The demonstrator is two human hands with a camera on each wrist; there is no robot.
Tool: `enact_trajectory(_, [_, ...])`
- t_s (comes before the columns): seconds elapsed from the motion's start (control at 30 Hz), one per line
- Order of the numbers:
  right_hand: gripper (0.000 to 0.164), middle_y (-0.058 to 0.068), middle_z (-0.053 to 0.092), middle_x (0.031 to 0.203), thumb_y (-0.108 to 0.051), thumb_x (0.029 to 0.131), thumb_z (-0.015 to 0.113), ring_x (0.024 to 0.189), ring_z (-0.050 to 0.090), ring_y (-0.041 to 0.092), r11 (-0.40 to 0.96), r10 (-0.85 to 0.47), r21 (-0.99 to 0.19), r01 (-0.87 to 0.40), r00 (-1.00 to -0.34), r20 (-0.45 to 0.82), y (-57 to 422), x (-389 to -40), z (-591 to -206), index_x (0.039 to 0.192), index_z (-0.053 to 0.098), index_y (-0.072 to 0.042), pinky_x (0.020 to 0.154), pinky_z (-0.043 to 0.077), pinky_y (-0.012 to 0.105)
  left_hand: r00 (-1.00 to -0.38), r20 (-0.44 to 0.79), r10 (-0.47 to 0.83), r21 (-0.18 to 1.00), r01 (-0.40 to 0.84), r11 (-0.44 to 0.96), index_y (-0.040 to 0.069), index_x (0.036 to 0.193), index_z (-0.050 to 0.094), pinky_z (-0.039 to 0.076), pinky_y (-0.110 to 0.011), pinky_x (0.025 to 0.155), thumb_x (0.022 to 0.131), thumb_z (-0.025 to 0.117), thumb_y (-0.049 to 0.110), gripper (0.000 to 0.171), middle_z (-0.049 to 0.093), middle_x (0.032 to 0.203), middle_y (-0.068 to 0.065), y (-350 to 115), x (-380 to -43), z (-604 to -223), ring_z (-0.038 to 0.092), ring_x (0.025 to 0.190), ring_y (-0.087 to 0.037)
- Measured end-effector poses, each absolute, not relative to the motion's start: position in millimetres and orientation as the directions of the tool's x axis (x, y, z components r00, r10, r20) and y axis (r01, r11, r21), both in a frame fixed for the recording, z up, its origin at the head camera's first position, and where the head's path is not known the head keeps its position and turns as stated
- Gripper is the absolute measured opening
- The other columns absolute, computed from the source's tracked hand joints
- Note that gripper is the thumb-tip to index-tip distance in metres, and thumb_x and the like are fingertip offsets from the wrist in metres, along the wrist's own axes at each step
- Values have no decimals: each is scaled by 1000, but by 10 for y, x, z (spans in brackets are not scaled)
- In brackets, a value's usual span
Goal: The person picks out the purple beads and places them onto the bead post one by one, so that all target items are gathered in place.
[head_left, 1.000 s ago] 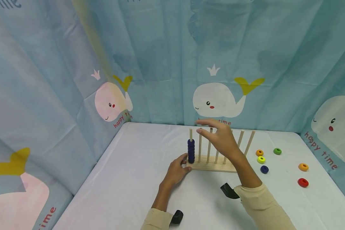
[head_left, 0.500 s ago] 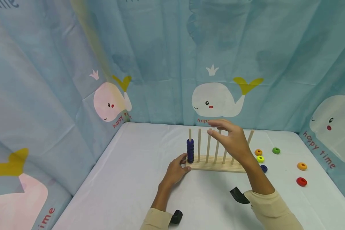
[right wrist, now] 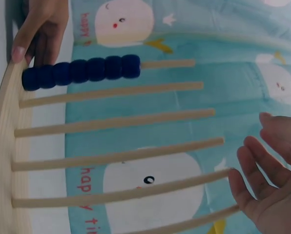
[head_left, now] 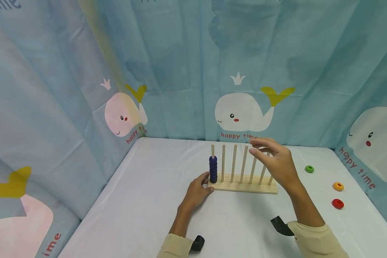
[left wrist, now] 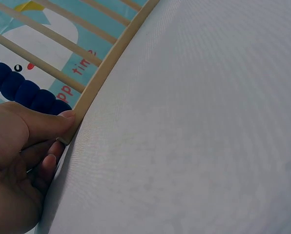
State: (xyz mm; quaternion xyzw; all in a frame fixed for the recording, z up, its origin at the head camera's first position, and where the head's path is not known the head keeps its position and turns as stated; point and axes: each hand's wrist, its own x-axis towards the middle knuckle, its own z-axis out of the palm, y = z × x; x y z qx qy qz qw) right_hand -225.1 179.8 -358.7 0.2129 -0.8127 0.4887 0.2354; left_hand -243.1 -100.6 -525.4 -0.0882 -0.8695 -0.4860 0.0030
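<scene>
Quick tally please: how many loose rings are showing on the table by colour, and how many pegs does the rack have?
Green ring: 1
Orange ring: 1
Red ring: 1
Loose rings in view: 3; the right hand may hide more.
Pegs on the wooden rack: 7, the leftmost carrying the dark blue ring stack.
Total: 10

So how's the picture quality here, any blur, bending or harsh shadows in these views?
Head view: even, soft light, sharp, only faint shadows on the table. Left wrist view: the wooden rack bends into a curve from lens distortion, and the left hand up close looks soft. Right wrist view: the rack's base bows too, and the right hand is slightly blurred.
</scene>
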Motion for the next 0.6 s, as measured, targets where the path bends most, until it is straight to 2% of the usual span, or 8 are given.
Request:
enact_trajectory(0.17, [32, 9, 73, 124, -4, 97, 77, 109, 65, 3, 421, -90, -694, -584, -788, 609, 1939, -2234, -3648, 128, 75, -6, 95, 48, 12, -985, 84, 150, 847, 150, 510, 10, 155, 53, 51, -51, 99, 96, 78, 17, 64, 70, 129, -14, -1011, -2430, -5255, 63, 113, -25])
enact_trajectory(0.4, [32, 17, 73, 121, 0, 96, 76, 108, 64, -1, 459, -52, -684, -567, -786, 616, 2161, -2204, -3775, 128, 74, -2, 96, 47, 8, -984, 92, 153, 849, 158, 504, 9, 155, 54, 50, -53, 100, 96, 79, 16, 65, 70, 130, -15, -1004, -2437, -5255, 64, 115, -28])
enact_trajectory(0.5, [32, 16, 73, 121, -1, 96, 76, 108, 64, -4, 480, -38, -688, -544, -796, 604, 2268, -2189, -3836, 129, 74, -2, 95, 46, 6, -984, 96, 153, 846, 162, 508, 9, 154, 54, 50, -55, 101, 95, 79, 17, 65, 70, 131, -16, -1004, -2440, -5257, 64, 117, -30])
enact_trajectory(0.6, [32, 11, 74, 120, -4, 97, 76, 105, 65, -7, 498, -20, -699, -514, -812, 583, 2372, -2167, -3890, 129, 74, -4, 90, 48, 5, -985, 90, 150, 845, 155, 513, 8, 155, 53, 50, -55, 102, 96, 79, 16, 65, 70, 132, -16, -1005, -2439, -5258, 64, 119, -30])
